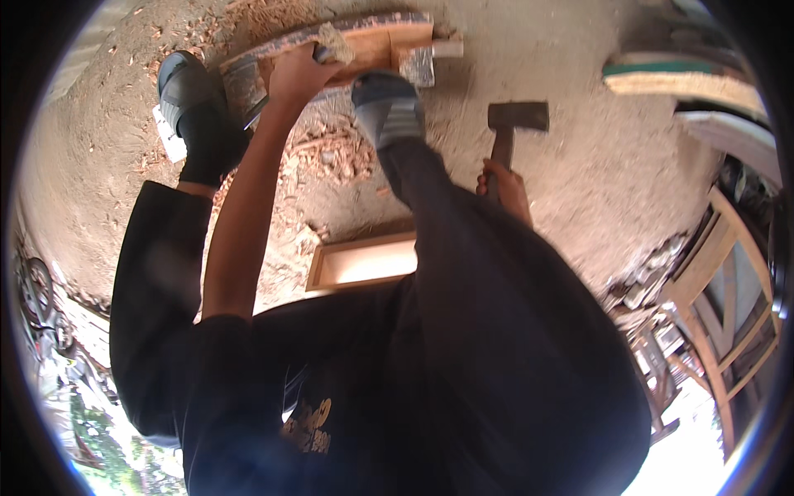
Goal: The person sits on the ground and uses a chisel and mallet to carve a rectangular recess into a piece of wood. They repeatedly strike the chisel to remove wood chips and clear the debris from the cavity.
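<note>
My left hand (295, 80) is wrapped round a chisel (335, 43), whose pale, frayed handle end sticks out above my fist. A narrow metal blade shows below the hand, beside the wood. Under it lies a curved wooden workpiece (411, 35) with dark, rough outer faces and a fresh orange-brown inner face. My right foot, in a grey striped sandal (389, 112), is up against the workpiece's near side. To the right, my right hand (509, 190) grips the handle of a hammer (518, 116) with a dark, blocky head, held apart from the wood.
Wood chips (331, 157) litter the ground between my feet. My left sandal (188, 91) stands at the workpiece's left end. A shallow wooden box or frame (368, 260) lies near my legs. Curved boards (686, 83) are at the upper right, a wooden chair frame (711, 281) at the far right.
</note>
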A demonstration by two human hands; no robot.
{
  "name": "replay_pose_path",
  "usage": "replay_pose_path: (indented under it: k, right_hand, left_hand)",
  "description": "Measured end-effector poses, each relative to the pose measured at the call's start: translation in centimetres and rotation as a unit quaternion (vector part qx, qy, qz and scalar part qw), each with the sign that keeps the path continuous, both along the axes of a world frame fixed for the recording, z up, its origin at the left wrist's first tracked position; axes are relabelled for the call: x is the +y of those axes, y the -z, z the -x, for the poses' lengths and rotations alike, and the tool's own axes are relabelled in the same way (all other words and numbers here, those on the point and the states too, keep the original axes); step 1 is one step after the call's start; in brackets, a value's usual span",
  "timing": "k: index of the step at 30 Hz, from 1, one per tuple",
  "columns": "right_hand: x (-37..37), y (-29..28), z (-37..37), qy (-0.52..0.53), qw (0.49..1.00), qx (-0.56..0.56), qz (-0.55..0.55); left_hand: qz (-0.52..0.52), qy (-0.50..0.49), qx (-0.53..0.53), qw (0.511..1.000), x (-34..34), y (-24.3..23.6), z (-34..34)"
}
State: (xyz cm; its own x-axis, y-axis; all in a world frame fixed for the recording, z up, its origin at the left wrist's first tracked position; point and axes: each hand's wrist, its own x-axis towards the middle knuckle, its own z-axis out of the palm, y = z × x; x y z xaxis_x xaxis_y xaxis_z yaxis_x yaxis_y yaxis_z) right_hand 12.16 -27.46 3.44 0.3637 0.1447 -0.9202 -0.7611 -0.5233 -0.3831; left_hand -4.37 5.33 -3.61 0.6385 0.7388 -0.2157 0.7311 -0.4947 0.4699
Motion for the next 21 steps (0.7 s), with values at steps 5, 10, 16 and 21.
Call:
replay_pose_path:
  k: [5, 10, 16, 21]
  right_hand:
    - [-4.1, 2.9, -0.1, -0.155, 0.984, -0.080, 0.020]
    - [-4.3, 3.9, 0.3, -0.084, 0.991, -0.026, -0.098]
    - [-3.6, 3.6, 0.3, 0.064, 0.992, 0.088, -0.059]
    - [-3.7, 1.6, 1.1, -0.017, 0.995, 0.026, -0.100]
  left_hand:
    - [-0.048, 0.003, 0.079, 0.996, -1.7, 3.0, -2.3]
    - [-0.098, 0.036, 0.227, 0.968, 1.8, 6.8, -0.1]
    - [-0.064, 0.017, 0.142, 0.988, 1.4, 5.3, -0.7]
    - [-0.074, -0.094, 0.137, 0.983, 3.6, 4.6, 0.9]
